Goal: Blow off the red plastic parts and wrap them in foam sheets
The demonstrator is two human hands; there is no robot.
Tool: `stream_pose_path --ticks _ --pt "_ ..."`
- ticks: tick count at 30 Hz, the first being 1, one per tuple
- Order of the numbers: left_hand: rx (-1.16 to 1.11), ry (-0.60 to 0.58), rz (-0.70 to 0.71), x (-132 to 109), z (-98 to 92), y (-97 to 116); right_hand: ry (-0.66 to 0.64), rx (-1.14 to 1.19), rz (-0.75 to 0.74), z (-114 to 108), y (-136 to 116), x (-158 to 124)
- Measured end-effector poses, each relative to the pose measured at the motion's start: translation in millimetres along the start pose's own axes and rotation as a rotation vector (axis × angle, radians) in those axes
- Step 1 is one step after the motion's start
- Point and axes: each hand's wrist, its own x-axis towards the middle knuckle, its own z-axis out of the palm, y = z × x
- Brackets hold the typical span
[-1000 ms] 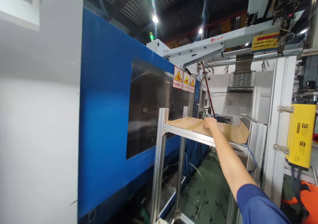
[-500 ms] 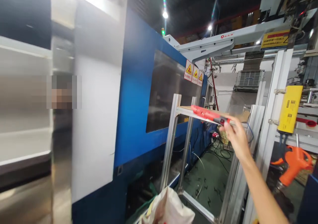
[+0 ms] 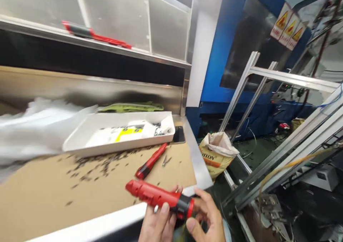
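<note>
Fingers [image 3: 165,209] of both your hands wrap the red tool [image 3: 158,196]
Your left hand [image 3: 158,227] and right hand [image 3: 207,218] hold it over the bench edge [image 3: 107,224], near a red-handled cutter [image 3: 150,161]

A chunky red tool [image 3: 158,196] with a black collar is gripped by both hands, left hand [image 3: 157,226] under its middle and right hand [image 3: 207,217] wrapped round the collar end, right over the workbench's [image 3: 198,165] front edge near its right corner. A smaller red-handled tool [image 3: 150,161] and some little cutters [image 3: 166,160] are laid on the cardboard sheet [image 3: 53,188] just behind, with dark scraps scattered about and a white tray [image 3: 88,142] sat toward the back. Another red tool [image 3: 93,36] is left up on the shelf, and an open paper sack [image 3: 217,152] is parked on the floor off the bench's right edge.
</note>
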Motion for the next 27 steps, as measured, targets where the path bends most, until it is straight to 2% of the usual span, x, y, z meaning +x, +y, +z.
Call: stream_pose_path --ticks 3,6,10,14,21,27 --pt "-0.063 0.133 0.079 -23.3 -14.9 -0.3 -0.034 -0.159 -0.002 -8.4 -20.0 -28.9" --pt "-0.090 0.181 0.097 -40.5 -25.1 -6.3 -0.047 -0.184 0.025 -2.8 -38.0 -44.7" --pt "-0.085 0.133 0.017 -52.7 -32.7 -18.2 -0.054 -0.106 0.081 6.2 -46.3 -53.2" --pt "-0.059 0.067 -0.027 -54.1 -37.7 -22.4 -0.051 0.021 0.163 2.1 -42.5 -55.2" --pt "0.000 0.036 -0.019 -54.1 -43.4 -24.5 -0.097 0.168 0.292 0.6 -38.8 -57.4" --pt "0.066 0.021 -0.010 -49.7 -42.3 -35.4 -0.041 0.257 0.310 1.3 -27.6 -54.5"
